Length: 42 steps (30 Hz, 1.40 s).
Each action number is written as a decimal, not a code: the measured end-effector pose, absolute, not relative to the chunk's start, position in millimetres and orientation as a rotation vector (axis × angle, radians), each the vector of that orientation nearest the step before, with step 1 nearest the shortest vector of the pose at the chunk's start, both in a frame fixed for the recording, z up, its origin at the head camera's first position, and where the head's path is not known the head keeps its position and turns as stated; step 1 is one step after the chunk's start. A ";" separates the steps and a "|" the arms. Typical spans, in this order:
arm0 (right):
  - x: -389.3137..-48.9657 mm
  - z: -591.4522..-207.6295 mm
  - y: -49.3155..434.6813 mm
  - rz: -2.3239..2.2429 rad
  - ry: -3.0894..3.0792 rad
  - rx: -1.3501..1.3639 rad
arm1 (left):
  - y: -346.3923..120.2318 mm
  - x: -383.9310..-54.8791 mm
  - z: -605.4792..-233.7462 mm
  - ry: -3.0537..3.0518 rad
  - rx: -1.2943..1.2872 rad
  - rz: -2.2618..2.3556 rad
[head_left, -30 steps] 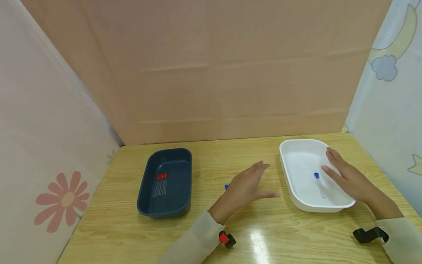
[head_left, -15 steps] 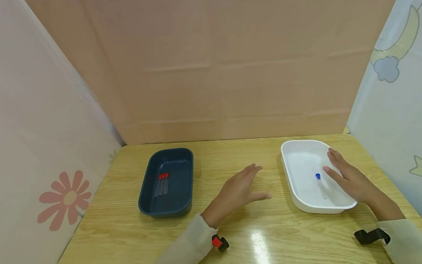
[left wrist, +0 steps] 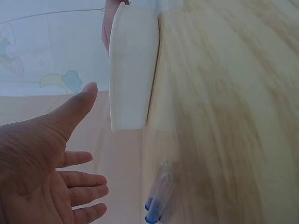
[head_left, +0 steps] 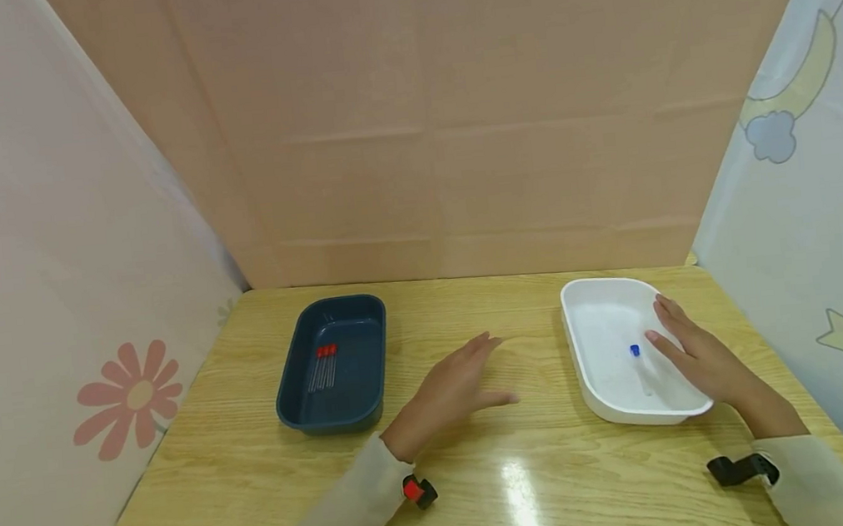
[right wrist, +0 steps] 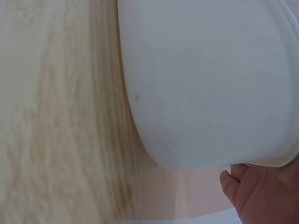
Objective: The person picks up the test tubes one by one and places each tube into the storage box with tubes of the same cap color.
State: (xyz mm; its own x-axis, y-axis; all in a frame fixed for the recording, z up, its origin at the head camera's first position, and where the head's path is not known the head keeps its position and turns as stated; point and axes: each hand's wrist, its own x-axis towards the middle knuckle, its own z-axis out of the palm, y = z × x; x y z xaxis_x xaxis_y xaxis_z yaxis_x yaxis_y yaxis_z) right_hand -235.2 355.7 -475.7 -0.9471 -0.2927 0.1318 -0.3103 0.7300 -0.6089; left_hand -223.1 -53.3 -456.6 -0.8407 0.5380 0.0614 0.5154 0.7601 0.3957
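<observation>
Beige-sleeved left hand (head_left: pixel 442 391): fingers extended, thumb spread wide, holding nothing.
Right hand (head_left: pixel 704 362): thumb inside, fingers outside, gripping the white tray (head_left: pixel 597 314) at its three-o'clock side.
Blue-capped tubes (left wrist: pixel 160 197): at least two on the table (head_left: pixel 485 303), near the left hand.
White tray: three o'clock from the left hand; single blue-capped tube (head_left: pixel 636 352) inside.
Navy tray (head_left: pixel 360 385): ten o'clock; three red-capped tubes (head_left: pixel 323 368) inside.
</observation>
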 end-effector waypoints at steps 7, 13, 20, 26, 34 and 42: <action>-235.2 -475.7 356.1 1.034 -2.893 0.514 | -68.1 -222.5 -462.1 2.886 0.840 0.596; -236.4 -476.6 356.9 1.033 -2.887 0.519 | -78.1 -221.4 -463.4 2.845 0.812 0.636; -237.7 -479.4 357.3 1.008 -2.871 0.541 | -87.3 -222.1 -464.4 2.850 0.780 0.522; -238.4 -480.0 357.8 1.011 -2.871 0.538 | -91.6 -223.4 -463.5 2.851 0.792 0.444; -238.9 -480.2 358.0 1.008 -2.868 0.543 | -95.3 -224.1 -464.5 2.851 0.749 0.377; -237.5 -479.8 358.0 1.008 -2.867 0.543 | -97.5 -227.7 -466.8 2.815 0.712 0.364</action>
State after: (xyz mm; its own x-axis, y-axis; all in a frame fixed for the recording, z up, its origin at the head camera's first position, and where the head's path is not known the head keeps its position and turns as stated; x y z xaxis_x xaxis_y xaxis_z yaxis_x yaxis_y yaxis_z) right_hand -237.5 358.0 -479.8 -0.9367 -0.3085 0.1656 -0.3442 0.7250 -0.5966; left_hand -227.7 -97.5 -466.8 -0.8599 0.4893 -0.1455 0.4363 0.8524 0.2882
